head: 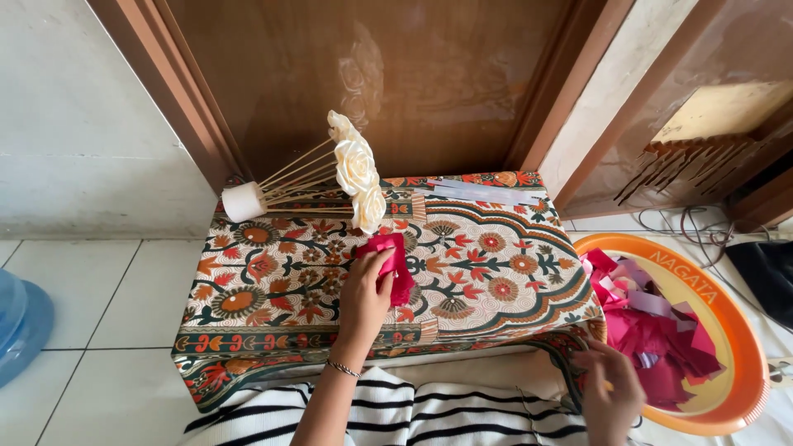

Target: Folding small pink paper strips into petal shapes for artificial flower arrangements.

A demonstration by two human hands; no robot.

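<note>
While the left hand (363,299) pinches a piece of red fabric (395,264) on the patterned cloth (487,272) covering a low table, three cream paper roses (357,169) on thin sticks lie just beyond it, their stems stuck in one white holder (243,201). At the right, the right hand (610,388) reaches with loosely curled fingers to the rim of one orange tray (727,347) heaped with red and pink scraps (652,330). White floor tiles (91,289) and a brown wooden door (388,74) surround them.
</note>
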